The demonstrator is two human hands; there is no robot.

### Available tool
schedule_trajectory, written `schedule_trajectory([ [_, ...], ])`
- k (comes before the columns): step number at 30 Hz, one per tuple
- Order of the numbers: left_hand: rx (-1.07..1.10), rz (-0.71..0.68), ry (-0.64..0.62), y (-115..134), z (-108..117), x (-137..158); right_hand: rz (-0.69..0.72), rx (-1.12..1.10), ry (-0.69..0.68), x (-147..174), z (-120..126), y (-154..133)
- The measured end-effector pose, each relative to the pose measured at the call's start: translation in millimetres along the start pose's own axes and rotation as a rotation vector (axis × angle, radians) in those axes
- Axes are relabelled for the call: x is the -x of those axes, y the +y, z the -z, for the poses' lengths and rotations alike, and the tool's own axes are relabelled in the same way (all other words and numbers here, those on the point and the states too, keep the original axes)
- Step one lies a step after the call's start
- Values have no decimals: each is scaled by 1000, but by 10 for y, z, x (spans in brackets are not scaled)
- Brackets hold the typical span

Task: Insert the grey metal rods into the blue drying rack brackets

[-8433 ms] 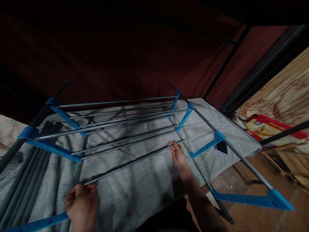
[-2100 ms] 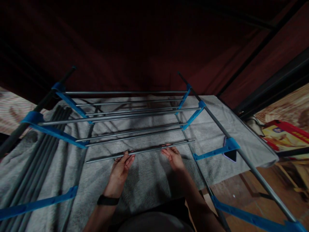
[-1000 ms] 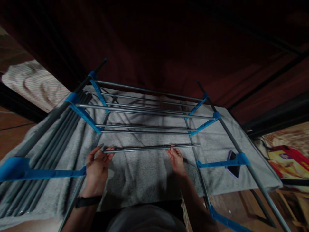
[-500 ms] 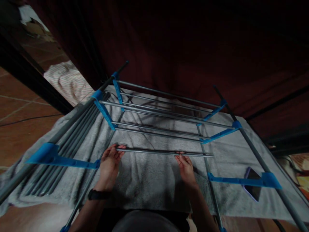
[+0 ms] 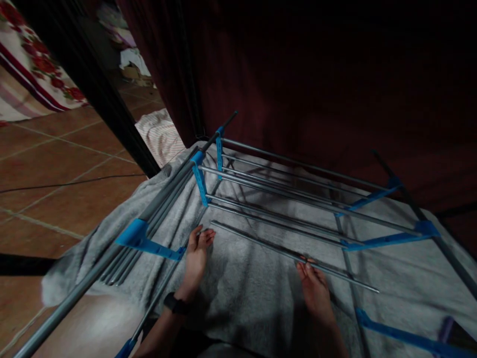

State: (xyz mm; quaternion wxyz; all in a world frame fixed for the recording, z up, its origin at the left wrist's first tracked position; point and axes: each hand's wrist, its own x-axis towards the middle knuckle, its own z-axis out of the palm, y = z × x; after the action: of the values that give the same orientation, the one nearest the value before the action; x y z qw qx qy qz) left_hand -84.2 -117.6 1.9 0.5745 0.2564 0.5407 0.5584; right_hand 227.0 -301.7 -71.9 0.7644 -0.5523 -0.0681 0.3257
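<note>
A loose grey metal tube (image 5: 257,241) slants above the blanket, its left end farther from me than its right. My right hand (image 5: 315,288) grips it right of its middle, with the fingertips curled around it. My left hand (image 5: 197,253) is open just below the tube's left end, fingers apart and nothing in them. Beyond the tube stands a rack frame with crossbars (image 5: 276,189) joined to blue plastic brackets (image 5: 200,179). Beside my left hand is another blue bracket (image 5: 149,243), with no crossbar on it; a matching bracket (image 5: 395,333) is at lower right.
Several spare tubes (image 5: 164,211) lie side by side along the left, partly under the rack's side pole (image 5: 89,273). A grey blanket (image 5: 242,298) covers the surface. A purple-edged phone (image 5: 447,330) shows at the right edge. Behind hangs a dark red curtain (image 5: 298,99).
My left hand has let go of the tube's left end. The tube now slants, its right end nearer me, still in my right hand. The view has turned left.
</note>
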Motion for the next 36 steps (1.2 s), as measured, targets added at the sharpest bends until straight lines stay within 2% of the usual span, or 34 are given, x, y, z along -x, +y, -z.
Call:
schedule_trajectory([
  [6, -109, -32, -6, -46, 67, -39, -49, -17, -8, 12, -5, -28],
  [9, -28, -17, -60, -8, 20, 4, -72, -63, 12, 4, -14, -36],
  [15, 151, 102, -152, 70, -45, 36, -120, -114, 64, 21, -106, -84],
  [21, 177, 149, -61, 81, -84, 9, -71, -107, 37, 74, -200, -116],
  [27, 115, 220, 22, 124, -96, -41, -76, -136, -101, 184, -370, -220],
  [28, 99, 207, 17, 130, -96, -51, -72, -137, -95, 180, -401, -228],
  [33, 1, 151, -164, 144, -73, -65, -59, -150, -25, 120, -489, -212],
  [36, -58, 125, -154, 102, -37, -76, -53, -153, -5, 118, -511, -187],
])
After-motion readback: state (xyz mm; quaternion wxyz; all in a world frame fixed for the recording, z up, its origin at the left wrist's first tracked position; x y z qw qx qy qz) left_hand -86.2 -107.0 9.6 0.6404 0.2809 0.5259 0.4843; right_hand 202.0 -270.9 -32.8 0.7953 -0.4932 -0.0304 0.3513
